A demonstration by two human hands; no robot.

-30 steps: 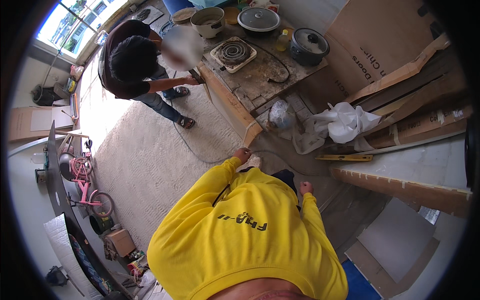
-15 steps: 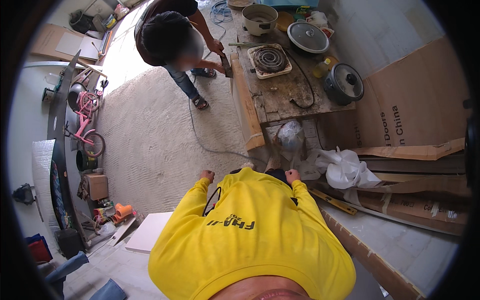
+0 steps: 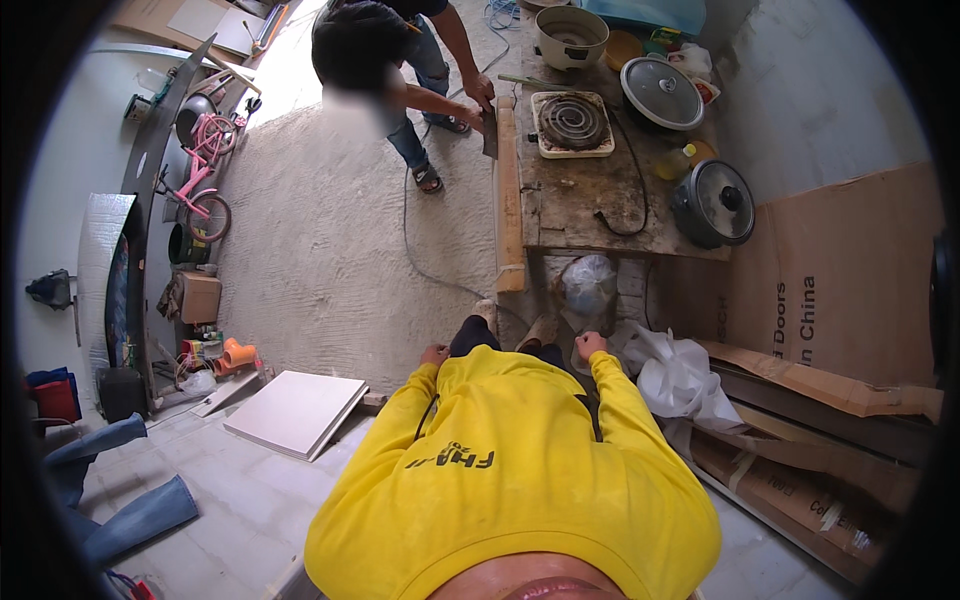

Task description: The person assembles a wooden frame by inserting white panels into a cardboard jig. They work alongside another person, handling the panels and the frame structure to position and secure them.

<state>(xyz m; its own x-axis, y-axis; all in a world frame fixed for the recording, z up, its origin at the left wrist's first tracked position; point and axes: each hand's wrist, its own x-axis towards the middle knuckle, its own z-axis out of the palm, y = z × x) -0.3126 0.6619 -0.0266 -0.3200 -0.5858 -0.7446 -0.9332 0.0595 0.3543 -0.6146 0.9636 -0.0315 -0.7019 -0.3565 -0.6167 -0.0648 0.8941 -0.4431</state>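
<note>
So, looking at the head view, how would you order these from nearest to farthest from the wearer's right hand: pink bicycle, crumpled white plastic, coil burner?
From the right hand:
1. Crumpled white plastic, just to its right.
2. Coil burner, ahead on the worktable.
3. Pink bicycle, far left.

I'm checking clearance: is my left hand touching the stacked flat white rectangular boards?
Apart: the head view shows grey textured floor between the left hand and the boards.
</note>
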